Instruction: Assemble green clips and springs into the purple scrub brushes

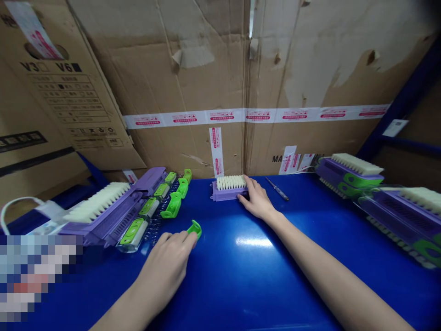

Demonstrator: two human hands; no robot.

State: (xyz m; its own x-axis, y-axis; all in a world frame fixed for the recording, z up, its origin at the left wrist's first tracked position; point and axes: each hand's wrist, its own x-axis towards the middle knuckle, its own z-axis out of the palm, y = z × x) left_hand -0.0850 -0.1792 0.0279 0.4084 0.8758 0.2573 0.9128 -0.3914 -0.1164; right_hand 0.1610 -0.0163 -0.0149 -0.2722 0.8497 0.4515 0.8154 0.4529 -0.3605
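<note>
My right hand [255, 196] grips the right end of a purple brush head [227, 195], which lies on the blue table with its cream bristles [230, 182] facing up. The thumb is at the near side and the fingers are over the far side. Lower and to the left, my left hand [172, 257] is closed on a small bright green plastic bracket [195, 228], just above or on the table. Part of the bracket is hidden behind the fingers. A screwdriver [277, 189] lies to the right of my right hand.
On the left lie purple brush parts [103, 220], clear boxes with green tops [133, 231], dark coiled springs [153, 227] and several loose green brackets [172, 205]. Brush assemblies [351, 177] sit at the right. Cardboard [193, 82] walls off the back of the blue table [234, 285].
</note>
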